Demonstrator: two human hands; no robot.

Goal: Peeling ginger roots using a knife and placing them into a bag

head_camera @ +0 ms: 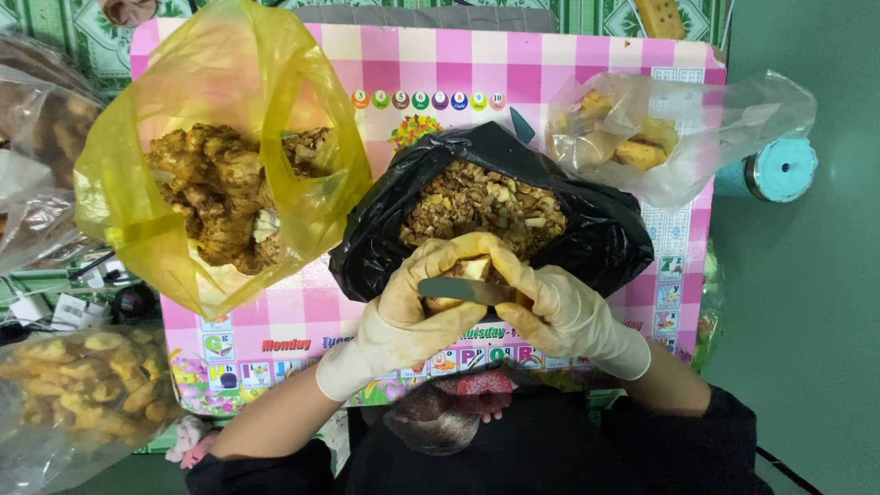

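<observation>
Far left, near edge: clear plastic bag of pale golden chips [78, 385]. Next, crinkled yellow plastic bag of knobbly brown roots [225, 188] on the pink checked surface [587, 64]. Centre: open black plastic bag of chopped peelings [486, 206]. Just in front, left hand [403, 316], gloved, fingers curled round a pale root piece [472, 269]; right hand [564, 312] w/ fingers pinching a dark knife blade [463, 291] against it. Far right, clear bag of yellow chunks [642, 137]. Risk, imo: blade sits close to the left thumb, gloves look slick, so a slip could nick it.

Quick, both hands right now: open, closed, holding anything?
Left hand: closed around a pale root piece over the black bag.
Right hand: closed on a knife, blade across the piece.
</observation>
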